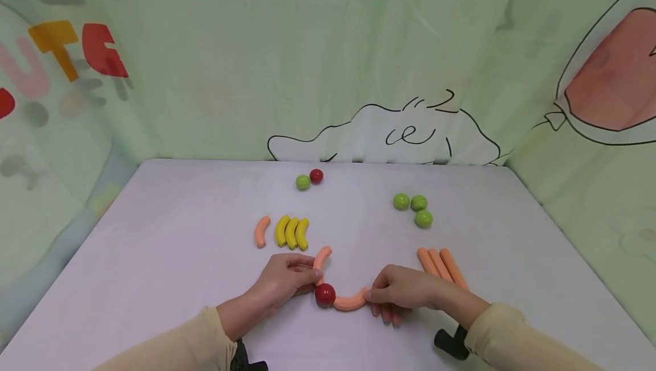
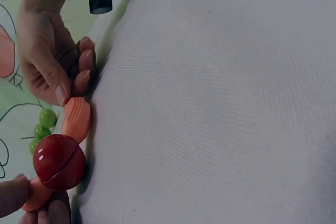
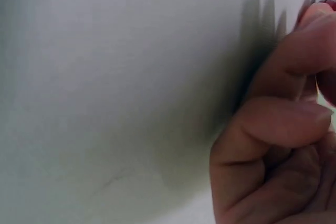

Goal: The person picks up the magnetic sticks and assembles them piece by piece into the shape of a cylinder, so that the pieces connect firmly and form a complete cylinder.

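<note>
My left hand (image 1: 287, 275) pinches a curved orange toy sausage (image 1: 322, 258) between thumb and fingers. A shiny red ball (image 1: 325, 295) with a seam sits at that sausage's lower end. On the ball's other side, a second curved orange sausage (image 1: 350, 303) lies on the table. My right hand (image 1: 402, 291) pinches its right end. In the left wrist view, grooves show on this second sausage (image 2: 77, 119), and the red ball (image 2: 59, 162) stands between the two sausages. The right wrist view shows mostly my curled right fingers (image 3: 283, 121); the sausage is hidden there.
Behind my left hand lie another curved sausage (image 1: 262, 231) and a row of yellow toy bananas (image 1: 291, 233). Farther back are a green ball (image 1: 303, 182) and a red ball (image 1: 316, 176). Three green balls (image 1: 419, 203) cluster right. Straight orange sausages (image 1: 442, 263) lie beyond my right wrist.
</note>
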